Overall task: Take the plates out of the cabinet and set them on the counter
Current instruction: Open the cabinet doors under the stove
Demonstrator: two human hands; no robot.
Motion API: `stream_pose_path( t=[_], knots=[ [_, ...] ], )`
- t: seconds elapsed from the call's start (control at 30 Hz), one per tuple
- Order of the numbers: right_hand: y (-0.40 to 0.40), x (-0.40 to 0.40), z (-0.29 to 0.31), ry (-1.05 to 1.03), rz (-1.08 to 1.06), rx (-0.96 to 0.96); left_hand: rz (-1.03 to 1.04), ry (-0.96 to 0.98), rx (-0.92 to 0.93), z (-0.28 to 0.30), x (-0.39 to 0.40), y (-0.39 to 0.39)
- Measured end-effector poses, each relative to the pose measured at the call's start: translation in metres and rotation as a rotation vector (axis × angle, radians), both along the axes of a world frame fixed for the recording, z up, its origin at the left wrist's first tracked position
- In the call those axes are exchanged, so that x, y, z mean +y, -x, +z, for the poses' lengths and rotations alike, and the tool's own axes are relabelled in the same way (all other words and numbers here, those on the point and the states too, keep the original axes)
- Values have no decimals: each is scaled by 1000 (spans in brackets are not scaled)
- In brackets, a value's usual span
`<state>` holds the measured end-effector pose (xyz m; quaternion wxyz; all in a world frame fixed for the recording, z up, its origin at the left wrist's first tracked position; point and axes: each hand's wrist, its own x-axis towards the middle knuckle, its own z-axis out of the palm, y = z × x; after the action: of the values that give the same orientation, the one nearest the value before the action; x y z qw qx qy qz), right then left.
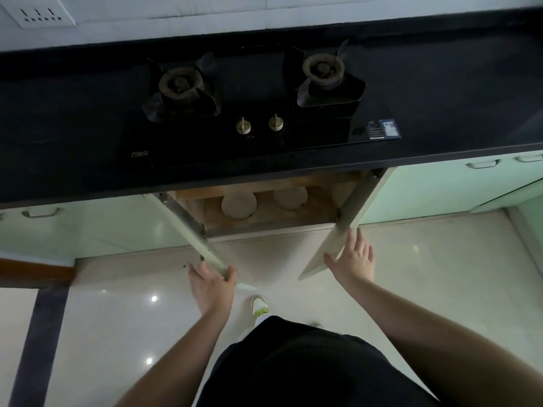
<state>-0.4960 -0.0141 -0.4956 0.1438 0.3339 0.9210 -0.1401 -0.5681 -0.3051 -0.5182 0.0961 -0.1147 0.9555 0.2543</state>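
Observation:
The cabinet (293,183) under the counter stands with both doors swung out. Inside on its wooden floor lie pale round plates: one at the left (238,205), one in the middle (290,197), and part of a third (342,189) half hidden by the right door. My left hand (212,284) grips the outer edge of the left door (188,230). My right hand (354,258) lies flat with fingers spread against the right door (332,248). The black counter (58,118) runs across above the cabinet.
A black two-burner gas hob (249,104) with two brass knobs sits in the counter right above the cabinet. Shut pale green cabinet doors (440,189) flank the open one. My foot in a white shoe (260,306) stands on the glossy tiled floor.

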Motion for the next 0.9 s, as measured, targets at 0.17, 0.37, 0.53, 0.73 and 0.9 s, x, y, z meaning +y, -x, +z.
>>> stream_pose_path(
  t=[0.17,0.37,0.53,0.73,0.9],
  knots=[
    [-35,28,-3,-72,556,-109,-629,348,41,-4,-6,-3],
    [-77,55,-3,-216,517,-291,-794,451,52,-6,-8,-10],
    [-90,69,6,-244,355,-419,-804,533,-37,-5,-8,-12],
    [-89,64,13,-193,423,-299,-814,585,-136,5,-9,-11],
    [-69,33,24,-133,490,-142,-821,682,-214,13,-20,-17]
  ],
)
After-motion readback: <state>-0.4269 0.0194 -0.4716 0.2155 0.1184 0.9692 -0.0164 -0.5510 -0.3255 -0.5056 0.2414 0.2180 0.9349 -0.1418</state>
